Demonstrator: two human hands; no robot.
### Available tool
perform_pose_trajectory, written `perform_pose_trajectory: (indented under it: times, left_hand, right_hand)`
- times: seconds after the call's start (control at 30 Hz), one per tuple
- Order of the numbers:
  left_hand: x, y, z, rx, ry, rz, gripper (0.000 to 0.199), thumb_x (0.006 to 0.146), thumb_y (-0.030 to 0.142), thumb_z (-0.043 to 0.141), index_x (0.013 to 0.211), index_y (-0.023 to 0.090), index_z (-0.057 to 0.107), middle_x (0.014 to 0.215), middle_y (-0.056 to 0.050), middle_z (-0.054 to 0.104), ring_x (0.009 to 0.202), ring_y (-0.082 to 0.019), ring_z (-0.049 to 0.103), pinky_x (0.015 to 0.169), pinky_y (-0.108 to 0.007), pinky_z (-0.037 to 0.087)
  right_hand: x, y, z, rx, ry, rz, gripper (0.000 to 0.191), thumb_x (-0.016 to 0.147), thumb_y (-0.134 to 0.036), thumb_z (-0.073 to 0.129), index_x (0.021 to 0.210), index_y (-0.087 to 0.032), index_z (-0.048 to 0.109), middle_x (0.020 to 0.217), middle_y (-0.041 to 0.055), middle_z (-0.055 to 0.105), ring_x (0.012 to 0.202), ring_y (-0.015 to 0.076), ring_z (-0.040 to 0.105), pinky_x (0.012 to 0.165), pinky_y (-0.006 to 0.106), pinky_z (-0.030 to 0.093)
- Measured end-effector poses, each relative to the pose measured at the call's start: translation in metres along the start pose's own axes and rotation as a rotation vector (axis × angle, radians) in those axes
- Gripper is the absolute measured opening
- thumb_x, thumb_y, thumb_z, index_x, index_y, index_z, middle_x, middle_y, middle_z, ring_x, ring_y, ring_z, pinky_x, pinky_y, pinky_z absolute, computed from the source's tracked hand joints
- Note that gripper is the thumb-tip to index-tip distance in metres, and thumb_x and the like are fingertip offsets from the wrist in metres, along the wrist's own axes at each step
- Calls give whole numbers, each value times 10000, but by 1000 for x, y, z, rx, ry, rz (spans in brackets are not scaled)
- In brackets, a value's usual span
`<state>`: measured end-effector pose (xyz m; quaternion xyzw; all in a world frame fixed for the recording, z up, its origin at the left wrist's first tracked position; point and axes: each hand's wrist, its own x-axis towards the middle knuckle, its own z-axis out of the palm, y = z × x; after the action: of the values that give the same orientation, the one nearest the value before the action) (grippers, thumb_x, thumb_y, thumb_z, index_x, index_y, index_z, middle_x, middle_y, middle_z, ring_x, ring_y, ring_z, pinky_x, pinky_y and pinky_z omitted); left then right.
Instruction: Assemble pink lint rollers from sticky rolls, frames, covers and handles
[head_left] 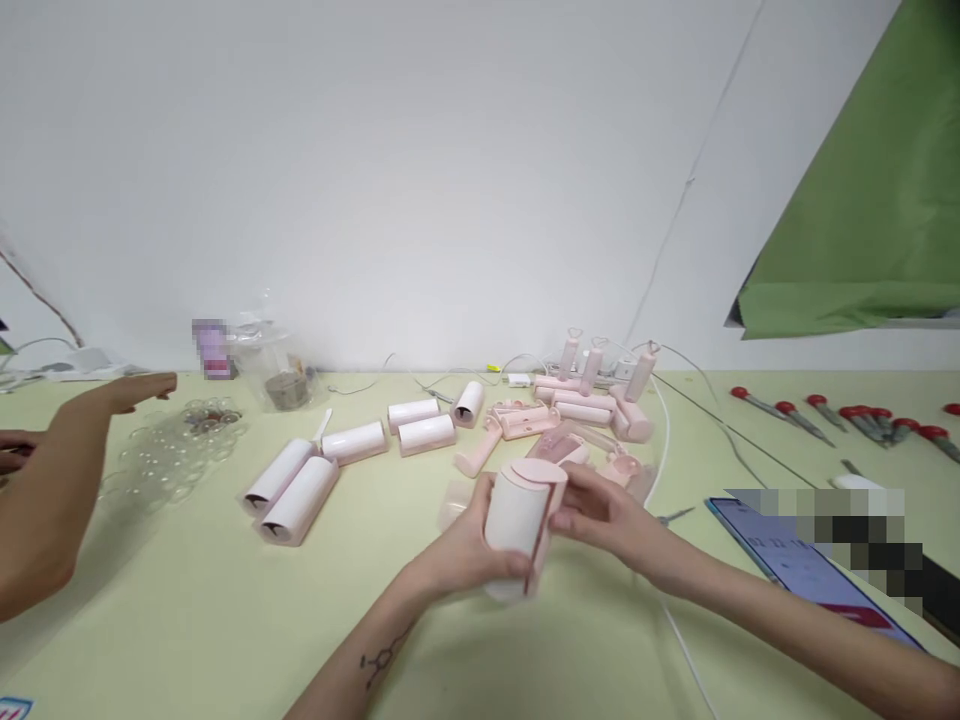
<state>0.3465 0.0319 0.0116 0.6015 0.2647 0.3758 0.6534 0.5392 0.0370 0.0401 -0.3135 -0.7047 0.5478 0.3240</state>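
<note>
Before me, above the table, I hold a cylindrical casing [516, 515] with a white curved outer wall and a pale pink round end. A narrow pink seam runs down its right side. My left hand [469, 550] wraps round its lower left, the thumb pressed across the white wall. On the other side, the fingers of my right hand [600, 512] grip the casing's right edge near the top. Pink plastic parts [559, 445] lie in a loose pile just behind it, partly hidden by my hands.
White cylinders [356, 442] lie on the table to the left. A co-worker's arm [64, 480] reaches over bubble wrap [172, 450] near a plastic bag [277, 370]. Pink tubes [592, 370] stand at the back. A phone [810, 570], a white cable [686, 650] and red-ended tools [795, 415] are on the right.
</note>
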Motion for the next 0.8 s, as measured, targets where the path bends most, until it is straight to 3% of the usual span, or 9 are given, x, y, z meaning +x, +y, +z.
perform_pose_trajectory:
  times: [0.07, 0.13, 0.23, 0.33, 0.43, 0.57, 0.7, 0.8]
  left_hand:
    - [0, 1, -21, 120, 84, 197, 727, 580, 642, 606, 1091, 191, 351, 1081, -107, 497, 1025, -270, 462, 871, -407, 349]
    - [-5, 1, -44, 298, 141, 300, 686, 597, 601, 623, 1086, 196, 363, 1150, -114, 455, 1093, -272, 415, 943, -411, 285]
    - [-17, -5, -66, 543, 211, 104, 813, 544, 450, 731, 1202, 210, 318, 1269, -116, 373, 1182, -279, 339, 989, -407, 243]
    - [-24, -17, -67, 519, 203, -91, 780, 616, 367, 697, 1255, 211, 278, 1219, -98, 439, 1117, -256, 419, 903, -370, 358]
    - [-21, -28, -61, 496, 196, -84, 564, 648, 359, 675, 1116, 163, 426, 1075, -70, 532, 1015, -235, 481, 864, -338, 382]
    - [-18, -33, -61, 474, 181, -66, 616, 617, 341, 714, 1127, 173, 411, 1065, -61, 519, 993, -222, 481, 849, -322, 386]
    - [-21, -34, -63, 497, 159, -35, 616, 657, 319, 688, 1174, 199, 378, 1135, -69, 469, 1022, -212, 459, 869, -321, 379]
    - [-23, -35, -60, 653, 154, 34, 603, 709, 319, 636, 1241, 248, 362, 1111, -52, 463, 1028, -208, 441, 908, -339, 352]
  right_hand:
    - [13, -2, 2, 17, 74, -61, 248, 792, -386, 561, 959, -214, 499, 990, 51, 590, 962, 204, 553, 830, 374, 453]
    - [27, -6, 2, -59, 162, -145, 245, 800, -390, 550, 968, -216, 512, 974, 44, 595, 948, 198, 554, 813, 351, 456]
    - [45, -8, 4, -297, 202, -204, 257, 830, -402, 499, 1001, -215, 543, 986, 44, 597, 926, 193, 550, 759, 317, 452]
    - [55, -1, 11, -636, 112, -206, 272, 838, -411, 482, 993, -209, 578, 921, 47, 607, 840, 197, 552, 679, 311, 436]
    - [59, 10, 19, -886, 13, -217, 266, 820, -408, 509, 926, -184, 606, 847, 60, 588, 774, 204, 540, 636, 312, 420]
    - [56, 26, 27, -888, -50, -177, 252, 838, -397, 491, 922, -190, 607, 836, 55, 562, 793, 196, 531, 657, 301, 425]
    - [49, 39, 32, -853, 21, -183, 232, 832, -390, 504, 976, -223, 577, 954, 53, 499, 871, 186, 511, 718, 296, 438]
    - [52, 39, 20, -903, 49, -224, 218, 861, -357, 460, 1039, -243, 517, 990, 35, 496, 881, 155, 516, 715, 255, 453]
